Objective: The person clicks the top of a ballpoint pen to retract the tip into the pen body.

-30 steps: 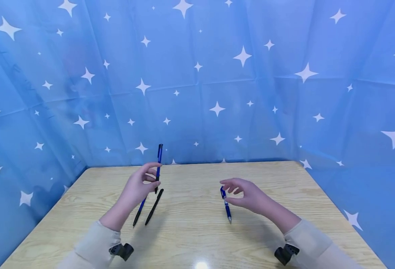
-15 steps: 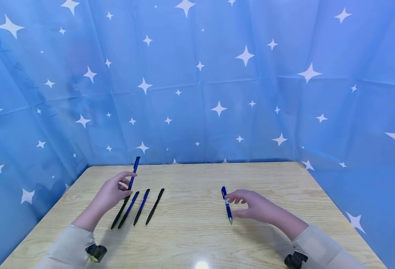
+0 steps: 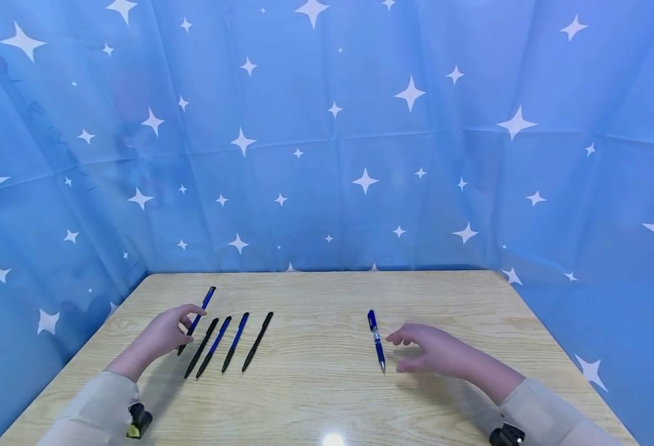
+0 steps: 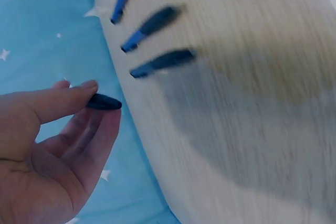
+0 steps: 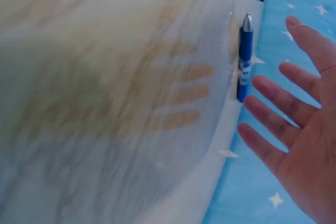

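Note:
My left hand [image 3: 162, 337] pinches a blue pen with black ends [image 3: 207, 299] between thumb and fingers, left of a row of pens. In the left wrist view, the pen's dark end [image 4: 105, 102] pokes out past the thumb. The row holds a black pen [image 3: 201, 348] nearest that hand, two blue-and-black pens [image 3: 213, 348] [image 3: 235, 342], and another black pen [image 3: 257, 342] at its right end. A blue pen with a silver tip [image 3: 376, 341] lies alone farther right. Beside it, my right hand [image 3: 438, 350] hovers with spread fingers, holding nothing.
The pens lie on a light wood-grain table [image 3: 316, 384]. Behind it and at both sides hangs a blue curtain with white stars [image 3: 327, 155]. A bright light reflection shows near the table's front.
My left hand has moved left and lowered with a pen, uncovering the row. My right hand has drawn back rightward from the silver-tipped pen, which stays in place.

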`<control>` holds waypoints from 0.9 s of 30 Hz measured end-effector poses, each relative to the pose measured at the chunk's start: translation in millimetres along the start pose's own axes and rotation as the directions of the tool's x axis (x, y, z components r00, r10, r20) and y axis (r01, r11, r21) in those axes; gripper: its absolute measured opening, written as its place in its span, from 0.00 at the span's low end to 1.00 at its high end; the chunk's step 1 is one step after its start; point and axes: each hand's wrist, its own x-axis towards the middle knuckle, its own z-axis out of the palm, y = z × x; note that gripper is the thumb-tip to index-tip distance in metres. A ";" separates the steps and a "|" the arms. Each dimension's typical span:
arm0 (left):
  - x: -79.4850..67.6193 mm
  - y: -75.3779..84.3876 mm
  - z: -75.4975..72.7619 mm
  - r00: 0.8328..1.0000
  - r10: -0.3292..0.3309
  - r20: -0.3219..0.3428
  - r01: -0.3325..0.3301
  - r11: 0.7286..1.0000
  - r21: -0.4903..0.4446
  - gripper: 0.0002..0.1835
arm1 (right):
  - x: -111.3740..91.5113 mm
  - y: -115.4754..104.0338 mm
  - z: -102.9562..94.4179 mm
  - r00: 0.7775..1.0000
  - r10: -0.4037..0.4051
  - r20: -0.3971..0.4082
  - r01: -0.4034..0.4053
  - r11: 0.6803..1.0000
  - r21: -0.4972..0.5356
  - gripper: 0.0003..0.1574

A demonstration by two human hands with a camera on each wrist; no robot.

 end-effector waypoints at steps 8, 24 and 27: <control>-3.6 -20.5 -3.7 0.996 -0.043 0.084 0.042 0.999 0.015 0.28 | -7.4 1.0 0.1 0.999 -0.016 0.030 0.018 0.998 -0.054 0.33; -4.6 -42.4 -7.7 0.965 -0.119 0.234 0.128 0.992 -0.021 0.26 | -10.0 0.9 -1.7 0.998 0.004 0.064 -0.002 1.000 -0.020 0.33; -3.2 -45.4 -7.7 0.966 -0.114 0.233 0.116 0.993 0.005 0.25 | -10.1 -0.3 -2.1 0.998 -0.002 0.066 0.003 1.000 -0.021 0.33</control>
